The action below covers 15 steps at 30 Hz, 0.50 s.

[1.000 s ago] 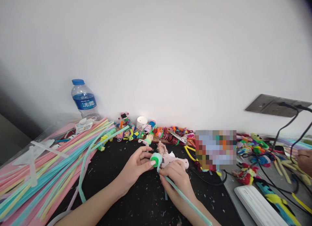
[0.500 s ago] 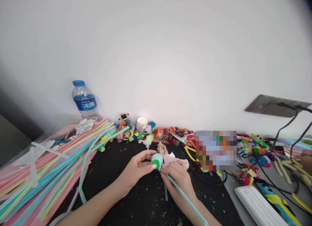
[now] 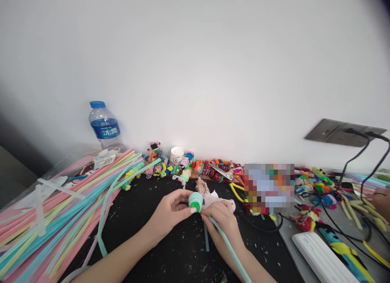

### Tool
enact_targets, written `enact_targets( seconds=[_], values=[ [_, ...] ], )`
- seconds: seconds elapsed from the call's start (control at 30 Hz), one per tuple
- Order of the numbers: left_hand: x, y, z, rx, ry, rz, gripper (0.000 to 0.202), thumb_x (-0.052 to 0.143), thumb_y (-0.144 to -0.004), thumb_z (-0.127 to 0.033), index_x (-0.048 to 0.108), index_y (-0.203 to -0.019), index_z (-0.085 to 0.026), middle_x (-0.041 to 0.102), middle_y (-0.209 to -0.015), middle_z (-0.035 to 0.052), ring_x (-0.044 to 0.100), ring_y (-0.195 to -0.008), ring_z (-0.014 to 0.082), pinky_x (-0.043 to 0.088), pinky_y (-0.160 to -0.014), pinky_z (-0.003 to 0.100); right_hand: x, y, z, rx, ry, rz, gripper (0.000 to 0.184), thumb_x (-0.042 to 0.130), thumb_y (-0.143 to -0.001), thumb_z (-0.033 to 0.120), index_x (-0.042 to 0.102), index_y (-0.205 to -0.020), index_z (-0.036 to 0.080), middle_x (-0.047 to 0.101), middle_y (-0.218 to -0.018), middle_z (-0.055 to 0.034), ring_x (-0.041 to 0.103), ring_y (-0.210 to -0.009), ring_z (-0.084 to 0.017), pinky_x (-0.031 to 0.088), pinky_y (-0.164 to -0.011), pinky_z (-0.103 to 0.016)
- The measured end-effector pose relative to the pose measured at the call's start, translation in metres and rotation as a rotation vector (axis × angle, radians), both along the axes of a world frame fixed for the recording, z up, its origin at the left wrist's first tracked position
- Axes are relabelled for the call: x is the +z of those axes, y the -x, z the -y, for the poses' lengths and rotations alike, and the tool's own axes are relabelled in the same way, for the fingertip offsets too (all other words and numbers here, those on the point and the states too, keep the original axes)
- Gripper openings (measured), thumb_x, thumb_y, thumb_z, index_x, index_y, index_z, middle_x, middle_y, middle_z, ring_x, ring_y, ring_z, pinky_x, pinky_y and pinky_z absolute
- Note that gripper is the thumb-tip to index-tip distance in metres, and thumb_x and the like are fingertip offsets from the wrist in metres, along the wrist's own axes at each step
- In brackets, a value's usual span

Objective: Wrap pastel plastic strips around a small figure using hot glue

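Between thumb and fingers, my left hand [image 3: 175,207] grips a small coil of pipe cleaner [image 3: 196,199], mint on the outside with bright green at its lower end. Close against its right side, my right hand [image 3: 222,220] pinches a long mint pipe cleaner [image 3: 230,248], whose tail trails down over my right forearm. The pinched fingertips hide where the strip meets the coil. Just behind my right hand lies a pale glue gun [image 3: 217,201], partly covered by the hand.
Loose pastel pipe cleaners [image 3: 79,210] spread over the left side. A water bottle [image 3: 105,126] stands by the wall. Scissors [image 3: 224,172] lie among colourful pipe-cleaner figures [image 3: 183,169]. At right are a white power bank [image 3: 321,256], black cables [image 3: 344,173] and another person's hand [image 3: 382,201].
The coil has tipped slightly in my fingers, showing more mint side and less green end. The mint strip's tail has swung a little left. Both hands keep nearly the same place.
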State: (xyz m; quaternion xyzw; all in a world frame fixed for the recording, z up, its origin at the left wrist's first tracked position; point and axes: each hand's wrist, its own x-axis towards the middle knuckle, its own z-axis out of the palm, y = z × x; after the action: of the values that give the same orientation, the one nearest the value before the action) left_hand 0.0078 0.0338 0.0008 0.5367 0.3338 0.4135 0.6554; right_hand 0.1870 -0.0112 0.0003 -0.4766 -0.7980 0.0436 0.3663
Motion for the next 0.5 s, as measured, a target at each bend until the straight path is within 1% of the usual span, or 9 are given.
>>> enact_targets(
  seconds=[0.1, 0.23, 0.4, 0.5],
  values=[
    [-0.0005, -0.0004, -0.0001, 0.013, 0.002, 0.0, 0.031, 0.071, -0.068, -0.02, 0.061, -0.096, -0.016, 0.066, -0.096, 0.0073, 0.059, -0.092, 0.0217, 0.046, -0.083, 0.035, -0.0003, -0.0002, -0.0003, -0.004, -0.012, -0.004, 0.013, 0.054, -0.084, 0.012, 0.06, -0.083, 0.023, 0.064, -0.073, 0.0014, 0.059, -0.067, -0.016, 0.039, -0.075, -0.035],
    [-0.0019, -0.0005, 0.0001, -0.009, 0.005, 0.003, 0.032, 0.072, -0.067, -0.021, 0.06, -0.096, -0.016, 0.066, -0.092, 0.0063, 0.059, -0.089, 0.0206, 0.046, -0.082, 0.034, 0.0003, 0.0001, -0.0005, 0.0, -0.012, -0.009, 0.013, 0.055, -0.083, 0.011, 0.06, -0.082, 0.023, 0.063, -0.072, 0.0018, 0.059, -0.066, -0.015, 0.038, -0.075, -0.035],
    [-0.0046, -0.0004, -0.0005, -0.003, 0.017, 0.03, 0.04, 0.072, -0.068, -0.02, 0.056, -0.104, -0.018, 0.063, -0.092, 0.0046, 0.057, -0.088, 0.0187, 0.046, -0.08, 0.032, -0.0014, 0.0004, -0.0001, -0.006, -0.017, -0.02, 0.012, 0.054, -0.084, 0.011, 0.061, -0.081, 0.021, 0.062, -0.072, 0.0023, 0.058, -0.066, -0.014, 0.037, -0.075, -0.033],
    [-0.0052, -0.0008, -0.0015, -0.038, 0.011, 0.036, 0.037, 0.069, -0.07, -0.019, 0.056, -0.105, -0.018, 0.062, -0.093, 0.0046, 0.056, -0.089, 0.018, 0.045, -0.081, 0.031, -0.0033, -0.0004, -0.0003, 0.0, -0.008, -0.026, 0.012, 0.054, -0.085, 0.012, 0.061, -0.082, 0.02, 0.063, -0.074, 0.002, 0.058, -0.068, -0.014, 0.036, -0.075, -0.033]
  ],
)
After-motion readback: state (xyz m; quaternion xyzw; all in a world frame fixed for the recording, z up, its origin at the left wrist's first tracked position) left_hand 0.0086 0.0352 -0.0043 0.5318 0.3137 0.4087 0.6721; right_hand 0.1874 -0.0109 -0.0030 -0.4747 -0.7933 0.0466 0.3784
